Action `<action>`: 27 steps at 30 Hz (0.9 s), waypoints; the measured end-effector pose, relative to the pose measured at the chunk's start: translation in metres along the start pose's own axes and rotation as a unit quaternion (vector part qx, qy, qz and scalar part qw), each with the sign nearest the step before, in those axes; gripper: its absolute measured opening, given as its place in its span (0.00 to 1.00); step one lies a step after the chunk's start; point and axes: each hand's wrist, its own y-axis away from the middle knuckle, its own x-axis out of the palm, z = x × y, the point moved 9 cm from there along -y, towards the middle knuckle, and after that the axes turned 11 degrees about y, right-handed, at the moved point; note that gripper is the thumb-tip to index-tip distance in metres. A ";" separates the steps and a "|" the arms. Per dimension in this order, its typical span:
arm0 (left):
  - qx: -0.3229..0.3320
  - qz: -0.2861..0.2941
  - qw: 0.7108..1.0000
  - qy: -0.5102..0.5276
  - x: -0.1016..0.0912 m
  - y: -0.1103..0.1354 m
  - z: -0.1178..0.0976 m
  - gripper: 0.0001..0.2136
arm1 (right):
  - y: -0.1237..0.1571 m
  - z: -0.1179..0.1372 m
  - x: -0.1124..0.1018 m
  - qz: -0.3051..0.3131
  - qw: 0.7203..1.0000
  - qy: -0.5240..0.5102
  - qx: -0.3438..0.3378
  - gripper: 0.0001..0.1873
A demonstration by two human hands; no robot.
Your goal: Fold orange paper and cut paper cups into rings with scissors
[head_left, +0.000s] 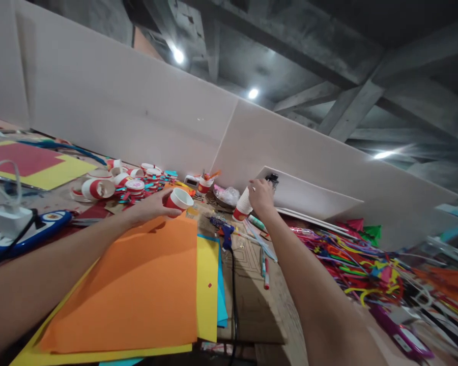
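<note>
My left hand (165,202) is closed round a red and white paper cup (181,198), its mouth tilted toward me, above the orange sheet (137,290). Farther right, my right hand (262,195) grips the upper end of a leaning stack of paper cups (243,204). The fingers on the stack's far side are partly hidden. A blue hot glue gun (226,234) lies on the cardboard between my hands, its black cord running toward me. Yellow (206,284) and blue sheets stick out from under the orange one.
Several cup pieces with red and blue strips (134,187) crowd the left back. A blue power strip (53,223) with a white charger (13,223) lies at left. Colourful pipe cleaners (351,264) cover the right side. Pens (266,274) lie nearer, and a white partition (137,107) stands behind.
</note>
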 end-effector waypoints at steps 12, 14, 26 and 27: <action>0.222 0.018 0.970 -0.097 0.013 0.012 -0.033 0.28 | 0.114 0.149 0.011 0.163 0.877 -0.447 -0.063 0.24; 0.218 0.029 0.972 -0.079 0.017 0.013 -0.031 0.29 | 0.112 0.144 0.008 0.171 0.878 -0.443 -0.063 0.22; 0.114 -0.036 0.991 -0.057 0.007 0.001 -0.003 0.34 | 0.097 0.154 0.000 0.090 0.938 -0.235 -0.239 0.04; 0.105 -0.065 0.991 -0.061 0.001 0.000 0.000 0.33 | 0.085 0.148 0.006 0.097 0.949 -0.200 -0.222 0.06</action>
